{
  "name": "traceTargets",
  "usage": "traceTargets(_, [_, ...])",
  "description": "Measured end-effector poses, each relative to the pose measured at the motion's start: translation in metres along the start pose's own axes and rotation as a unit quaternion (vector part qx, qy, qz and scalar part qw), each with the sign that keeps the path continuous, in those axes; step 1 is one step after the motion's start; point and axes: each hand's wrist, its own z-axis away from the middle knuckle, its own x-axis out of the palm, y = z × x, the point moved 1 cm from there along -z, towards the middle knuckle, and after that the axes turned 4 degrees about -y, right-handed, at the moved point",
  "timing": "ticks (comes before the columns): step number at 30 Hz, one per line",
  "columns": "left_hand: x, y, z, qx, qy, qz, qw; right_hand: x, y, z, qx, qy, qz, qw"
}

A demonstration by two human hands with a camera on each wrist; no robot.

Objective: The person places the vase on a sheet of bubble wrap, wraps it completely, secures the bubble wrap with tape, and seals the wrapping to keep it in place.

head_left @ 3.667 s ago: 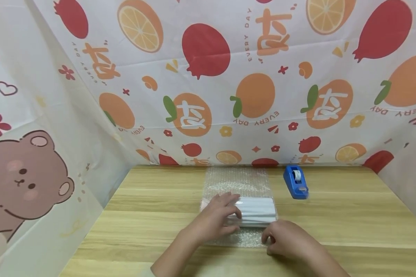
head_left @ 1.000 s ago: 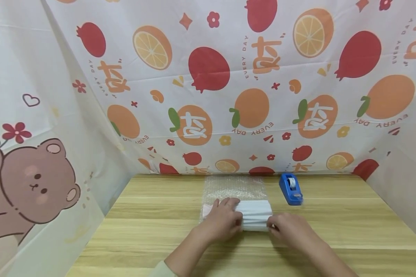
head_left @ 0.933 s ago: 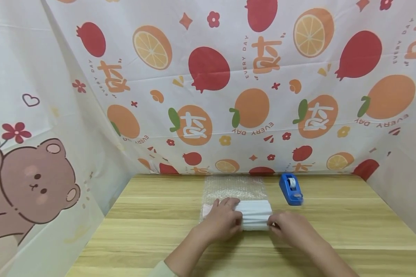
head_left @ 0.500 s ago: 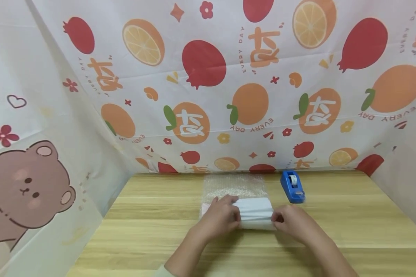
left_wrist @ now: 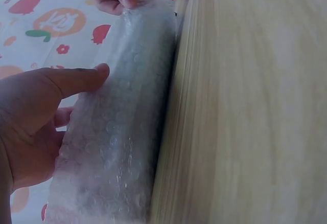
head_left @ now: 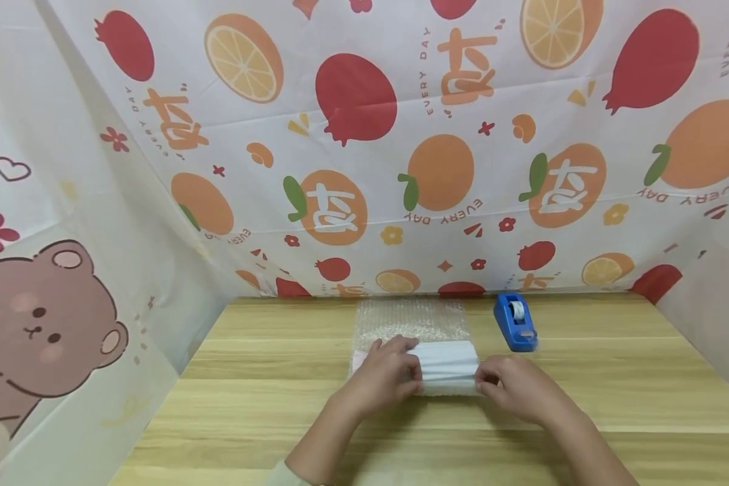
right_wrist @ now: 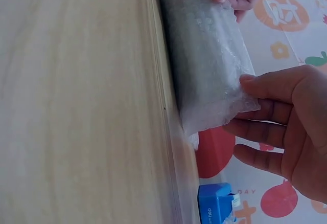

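Note:
A white bundle [head_left: 445,358] with lengthwise folds lies on a sheet of bubble wrap [head_left: 413,317] in the head view. The sheet's near part is turned up against the bundle's front side. My left hand [head_left: 381,374] holds the left part, its fingers over the top and its thumb on the wrap in front. At the right end, my right hand [head_left: 518,386] pinches the near corner of the bubble wrap [right_wrist: 209,65] between thumb and fingers, as the right wrist view shows. Clear wrap [left_wrist: 122,116] covers the bundle's whole front face in the left wrist view.
A blue tape dispenser [head_left: 515,322] with a roll of tape stands at the back right of the wooden table [head_left: 267,378]. Behind the table hangs a fruit-printed cloth [head_left: 437,256]. A bear-printed cloth [head_left: 55,324] hangs at the left.
The near flap of bubble wrap, flat on the table at first, is now up against the bundle. My right hand rose with its corner; my left hand kept its place.

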Motion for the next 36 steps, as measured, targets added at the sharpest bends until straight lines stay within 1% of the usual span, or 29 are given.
traceTargets(5, [0.001, -0.002, -0.001, 0.009, 0.001, 0.009, 0.9999, -0.002, 0.000, 0.000, 0.008, -0.003, -0.005, 0.9999])
traceTargets(9, [0.001, -0.004, -0.001, 0.017, 0.004, 0.011, 0.9998, -0.003, -0.001, -0.002, 0.020, 0.028, 0.001, 0.9994])
traceTargets(12, [0.000, -0.005, -0.002, 0.016, 0.003, 0.015, 0.9998, -0.003, 0.000, -0.003, 0.025, 0.054, 0.001, 0.9982])
traceTargets(14, [0.000, -0.005, -0.002, 0.013, 0.001, 0.017, 0.9998, -0.003, 0.000, -0.003, 0.028, 0.059, -0.004, 0.9979])
traceTargets(19, [0.002, -0.008, -0.003, 0.007, -0.008, 0.027, 0.9996, 0.000, 0.003, -0.002, 0.027, 0.048, -0.021, 0.9982])
traceTargets(25, [0.000, -0.012, -0.004, 0.026, -0.007, 0.033, 0.9991, -0.002, 0.005, -0.001, 0.037, 0.029, -0.038, 0.9982])
traceTargets(30, [-0.003, -0.013, -0.005, 0.030, -0.010, 0.040, 0.9987, -0.004, 0.006, -0.004, 0.032, 0.025, -0.045, 0.9982])
traceTargets(36, [-0.002, -0.017, -0.005, 0.033, -0.006, 0.041, 0.9986, -0.003, 0.009, -0.007, 0.030, 0.027, -0.064, 0.9972])
